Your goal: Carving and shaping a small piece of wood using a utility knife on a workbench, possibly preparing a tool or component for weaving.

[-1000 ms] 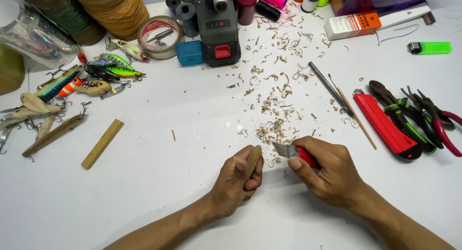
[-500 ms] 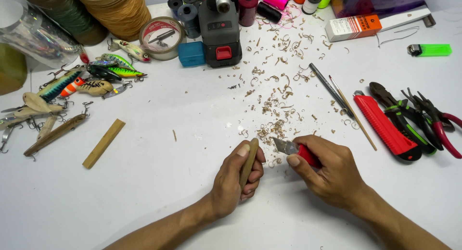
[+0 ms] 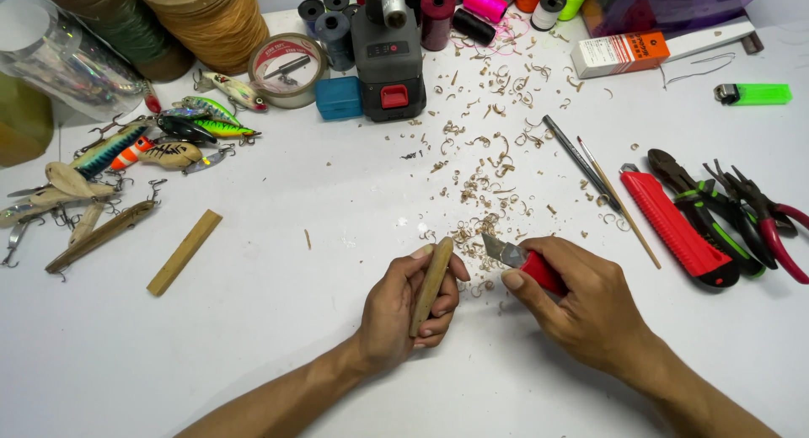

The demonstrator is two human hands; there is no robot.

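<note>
wood stick: pale tan, slim, tapered | left hand grips it | right hand clasps red knife

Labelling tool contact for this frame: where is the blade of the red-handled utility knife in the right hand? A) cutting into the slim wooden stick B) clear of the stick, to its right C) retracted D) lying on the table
B: the right hand holds the red-handled utility knife with its blade out, apart from the slim wooden stick gripped in the left hand.
</note>
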